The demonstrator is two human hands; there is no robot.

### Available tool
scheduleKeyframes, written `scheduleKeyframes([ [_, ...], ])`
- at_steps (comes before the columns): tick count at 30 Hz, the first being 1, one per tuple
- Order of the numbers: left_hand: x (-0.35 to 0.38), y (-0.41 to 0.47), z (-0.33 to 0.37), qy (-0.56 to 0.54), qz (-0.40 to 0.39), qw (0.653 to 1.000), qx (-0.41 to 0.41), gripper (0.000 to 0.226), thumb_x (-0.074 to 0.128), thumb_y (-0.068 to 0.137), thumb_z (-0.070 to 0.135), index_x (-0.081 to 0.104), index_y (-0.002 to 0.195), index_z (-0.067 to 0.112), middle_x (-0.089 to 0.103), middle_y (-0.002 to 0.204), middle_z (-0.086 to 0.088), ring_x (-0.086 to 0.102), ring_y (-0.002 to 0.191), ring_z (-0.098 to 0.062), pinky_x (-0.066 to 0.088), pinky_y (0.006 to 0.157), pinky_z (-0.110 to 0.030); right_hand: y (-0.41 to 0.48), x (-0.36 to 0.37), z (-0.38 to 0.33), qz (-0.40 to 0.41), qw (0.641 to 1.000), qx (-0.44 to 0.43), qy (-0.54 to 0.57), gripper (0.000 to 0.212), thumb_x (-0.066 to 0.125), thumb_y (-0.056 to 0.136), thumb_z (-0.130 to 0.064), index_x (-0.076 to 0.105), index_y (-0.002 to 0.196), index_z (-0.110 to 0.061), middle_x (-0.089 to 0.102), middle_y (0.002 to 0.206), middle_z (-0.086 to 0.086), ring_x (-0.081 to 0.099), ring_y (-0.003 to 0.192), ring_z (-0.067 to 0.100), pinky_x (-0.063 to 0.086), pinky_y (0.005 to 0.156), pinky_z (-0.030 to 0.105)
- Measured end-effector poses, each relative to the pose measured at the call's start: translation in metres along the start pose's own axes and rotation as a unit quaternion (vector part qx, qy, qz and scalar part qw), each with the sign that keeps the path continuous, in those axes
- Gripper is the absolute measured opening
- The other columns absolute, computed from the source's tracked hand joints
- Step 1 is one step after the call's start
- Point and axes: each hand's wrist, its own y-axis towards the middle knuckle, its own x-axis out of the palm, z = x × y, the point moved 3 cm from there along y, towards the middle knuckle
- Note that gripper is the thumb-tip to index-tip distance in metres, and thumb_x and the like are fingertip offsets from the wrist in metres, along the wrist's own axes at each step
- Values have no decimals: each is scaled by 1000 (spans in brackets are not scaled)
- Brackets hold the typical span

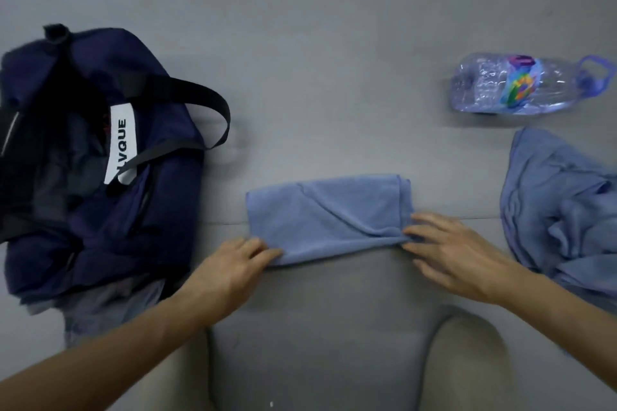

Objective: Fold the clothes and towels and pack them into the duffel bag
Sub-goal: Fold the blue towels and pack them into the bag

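I see the folded blue towel (pixel 325 213) lying flat in the middle of the view on the grey sofa (pixel 320 327), its long edges running from 9 to 3 o'clock. The left grip (pixel 233 264) is at the towel's 7 o'clock corner, fingers curled in and pinching the near edge. The right grip (pixel 457 253) is at the 5 o'clock corner, fingers spread wide and nearly straight, their tips pressing on cloth that bunches there. I cannot tell whether its thumb is tucked under the edge.

At 9 o'clock from the towel, well apart, sits the dark blue duffel bag (pixel 160 210), top open and black strap arching over it. A crumpled blue cloth (pixel 561 210) lies at 3 o'clock, just beside the right wrist. A clear plastic bottle (pixel 521 83) lies on its side at 2 o'clock.
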Motion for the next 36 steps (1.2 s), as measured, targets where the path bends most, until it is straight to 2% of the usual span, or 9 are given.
scheduleKeyframes([
  [5,5,9,16,31,-19,999,-4,33,51,97,36,62,125,24,60,111,2,60,89,-23,46,74,-35,18,-5,-12,15,998,24,54,38,47,96,-50,76,108,-31,64,128,-1,47,136,24,42,110,44],
  [9,6,48,20,18,-24,990,-138,53,35,101,43,48,147,20,51,145,-8,57,115,-33,55,87,-45,64,-5,-18,41,998,-27,31,47,42,99,-42,60,137,-23,48,151,7,37,145,29,34,116,42],
  [13,28,83,18,-12,-106,962,-251,83,4,89,72,4,161,29,1,169,-5,6,155,-36,10,123,-52,95,13,-1,-20,999,-22,-22,58,37,97,-49,49,147,-22,37,158,10,36,145,32,38,114,49],
  [15,27,102,0,1,-97,967,-237,85,-2,84,73,-7,158,32,-11,168,-2,-8,155,-34,-4,123,-51,98,15,5,-25,999,6,-31,61,44,94,-48,50,147,-18,41,156,11,44,140,33,47,105,49],
  [19,8,145,-50,93,-71,980,-163,72,11,96,63,-2,159,32,-3,169,-11,-4,155,-38,-2,121,-55,91,19,-10,25,997,72,-12,64,39,91,-48,56,141,-11,49,150,11,57,125,33,57,89,45],
  [24,-10,175,-65,122,-32,976,-177,64,37,105,39,7,161,29,-3,168,-16,-6,155,-37,0,124,-53,66,36,-49,19,999,41,-2,62,41,94,-51,52,145,-17,41,156,10,54,121,31,54,95,43],
  [29,6,133,-19,32,90,995,-29,48,59,97,9,53,144,8,45,152,-22,39,142,-43,37,114,-57,53,37,-66,21,1000,4,-13,63,42,91,-52,46,148,-27,39,158,8,55,123,30,52,91,43],
  [32,30,77,18,14,24,997,67,56,55,97,15,44,151,10,37,160,-14,32,149,-33,32,119,-48,49,46,-63,21,998,-49,-45,66,44,95,-49,27,157,-32,24,165,7,29,149,33,35,115,50],
  [36,48,41,22,41,-52,996,61,66,44,104,46,28,158,14,21,166,-10,17,154,-27,25,123,-46,48,59,-47,-6,994,-87,-68,61,40,98,-43,26,157,-34,24,165,7,21,152,33,29,117,56],
])
